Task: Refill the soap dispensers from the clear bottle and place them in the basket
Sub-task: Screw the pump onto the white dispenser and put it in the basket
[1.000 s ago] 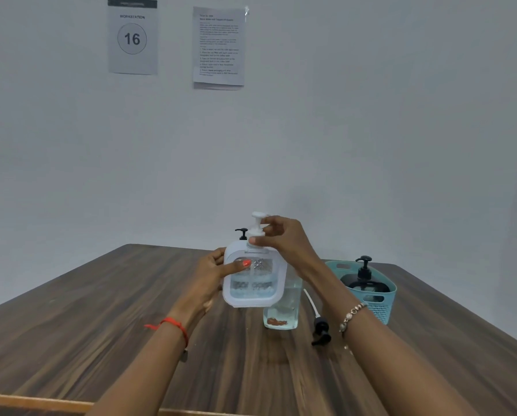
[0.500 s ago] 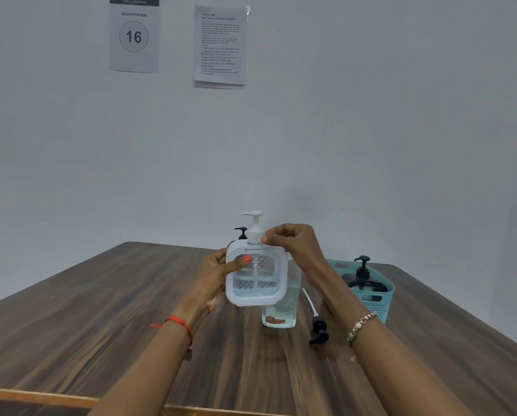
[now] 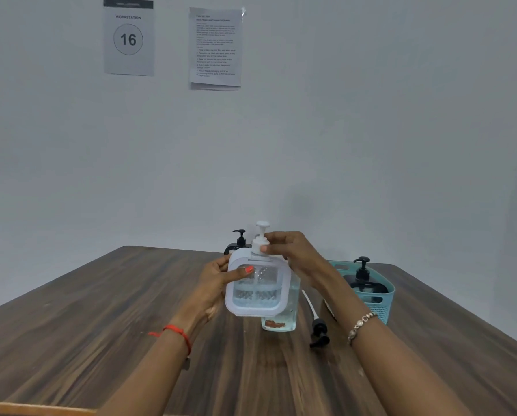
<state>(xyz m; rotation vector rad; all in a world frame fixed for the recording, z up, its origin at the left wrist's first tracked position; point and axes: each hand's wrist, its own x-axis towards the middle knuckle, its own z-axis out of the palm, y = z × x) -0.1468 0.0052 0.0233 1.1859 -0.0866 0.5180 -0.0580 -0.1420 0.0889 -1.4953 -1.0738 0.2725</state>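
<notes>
I hold a white square soap dispenser with a clear window, about half full of liquid, above the table. My left hand grips its left side, thumb across the front. My right hand pinches the white pump collar at its top. Behind it stands the clear bottle, mostly hidden. A teal basket at the right holds a black dispenser. Another black dispenser peeks out behind the white one.
A loose black pump head with a white tube lies on the wooden table between the bottle and the basket. Two paper sheets hang on the grey wall behind.
The white pump's nozzle has turned from pointing left to facing me, and my right hand's fingers have shifted on its collar. The dispenser stays at about the same place.
</notes>
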